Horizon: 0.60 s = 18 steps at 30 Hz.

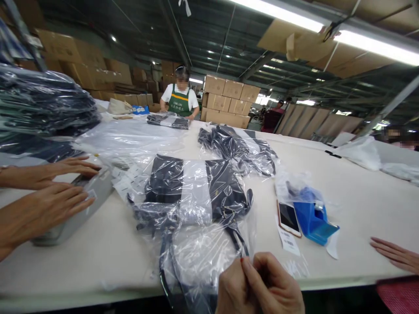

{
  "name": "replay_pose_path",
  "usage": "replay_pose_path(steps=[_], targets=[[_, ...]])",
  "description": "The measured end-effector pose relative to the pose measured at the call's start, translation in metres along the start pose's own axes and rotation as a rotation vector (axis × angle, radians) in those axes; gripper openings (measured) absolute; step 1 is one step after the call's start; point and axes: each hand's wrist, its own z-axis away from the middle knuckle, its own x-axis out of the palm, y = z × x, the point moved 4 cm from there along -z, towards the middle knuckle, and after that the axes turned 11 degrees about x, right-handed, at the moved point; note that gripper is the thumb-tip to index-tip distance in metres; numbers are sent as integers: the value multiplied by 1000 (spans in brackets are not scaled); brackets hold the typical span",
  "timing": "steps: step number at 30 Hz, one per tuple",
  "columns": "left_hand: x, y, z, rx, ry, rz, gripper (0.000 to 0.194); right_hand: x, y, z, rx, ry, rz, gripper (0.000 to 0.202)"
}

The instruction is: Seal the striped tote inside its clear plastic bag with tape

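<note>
Both our hands, left hand (234, 288) and right hand (278, 285), are curled shut, pinching the plastic bag (196, 205) edge at 6 o'clock; tug hard and it rips, or drags the phone (288, 218) at 3 o'clock off.

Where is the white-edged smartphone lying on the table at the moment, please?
In the head view, the white-edged smartphone lies face up right of centre on the pale table, beside the blue tape dispenser, right of the bagged dark garment.
</note>
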Motion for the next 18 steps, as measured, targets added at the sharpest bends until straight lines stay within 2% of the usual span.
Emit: replay_pose_path(steps=[2,4,7,12,16,18], targets=[[-11,-8,-15,-123,-28,104,28,3,-6,-5,-66,-22,21,29],[-25,-19,-25,-322,-8,158,27,2,-5,-13,-101,10,31,27],[-42,-36,-27,-554,31,222,24,-3,9,-29,-101,63,108,25],[-58,-60,-22,-703,139,343,28,0,35,-55,-141,56,278,28],[-65,-75,-24,-807,199,385,27,19,36,-67,-306,16,340,22],[-67,-80,-25,-827,189,371,27,30,32,-73,-401,-39,373,21]])
